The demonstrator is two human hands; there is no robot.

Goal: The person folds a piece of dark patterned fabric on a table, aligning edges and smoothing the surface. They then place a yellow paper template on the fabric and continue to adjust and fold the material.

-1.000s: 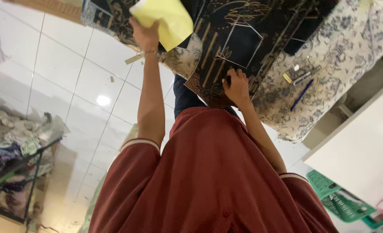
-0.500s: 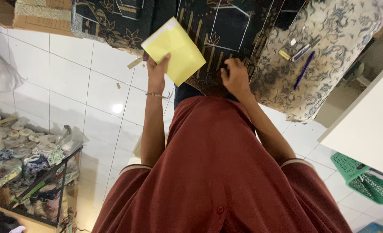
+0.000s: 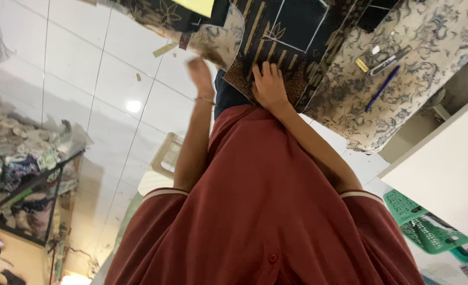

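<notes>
Pen [image 3: 381,88] on cloth [image 3: 350,100], right of hand [image 3: 270,85]

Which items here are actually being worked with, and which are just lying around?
In use:
- dark patterned fabric, right hand flat on it
- left hand, blurred, beside the fabric
- yellow sheet at the top edge

Lying about:
- blue pen on the floral cloth
- green basket
- cluttered rack

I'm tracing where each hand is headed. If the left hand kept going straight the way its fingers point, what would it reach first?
The left hand, blurred and raised over the white tiled floor, points up the picture toward the edge of the dark patterned fabric. That cloth is likely first, though depth is unclear.
</notes>
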